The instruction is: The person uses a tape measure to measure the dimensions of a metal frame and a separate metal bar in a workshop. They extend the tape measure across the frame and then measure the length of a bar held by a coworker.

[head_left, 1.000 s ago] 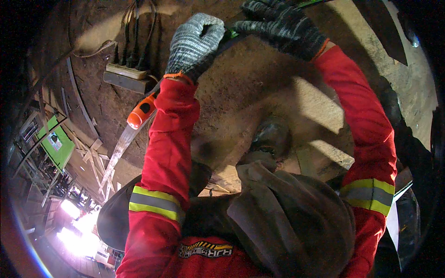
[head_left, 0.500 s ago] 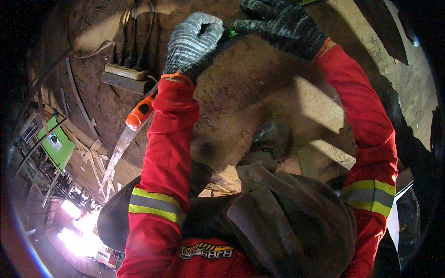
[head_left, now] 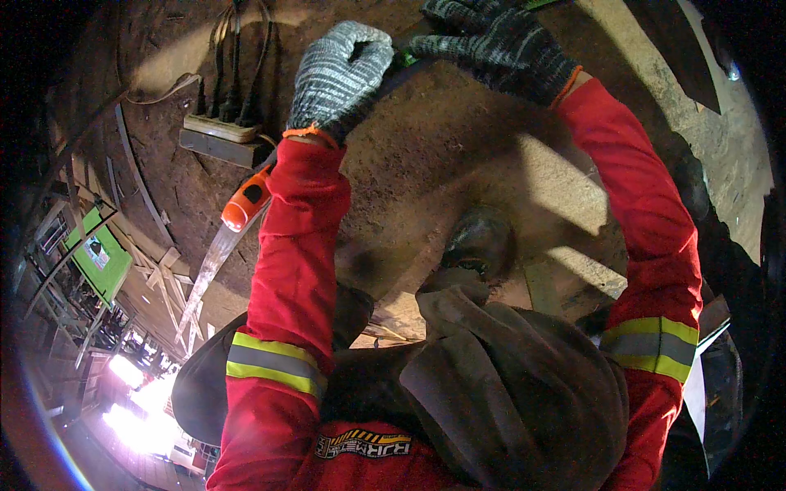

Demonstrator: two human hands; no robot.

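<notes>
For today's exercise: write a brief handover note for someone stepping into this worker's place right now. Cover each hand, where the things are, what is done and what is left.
Left hand: grey knit glove, fist closed on a thin dark strip.
Right hand: dark glove, gripping the same strip at its green end.
Handsaw with orange handle lies on the dirt floor beside the left sleeve; power strip with plugged cables beyond it.
Done: strip held by both hands.
Left: what follows cannot be told from this view.

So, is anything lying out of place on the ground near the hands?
Yes. A handsaw with an orange handle lies bare on the dirt by the left sleeve, blade exposed, and a power strip with plugged cables sits directly in the dust.
</notes>
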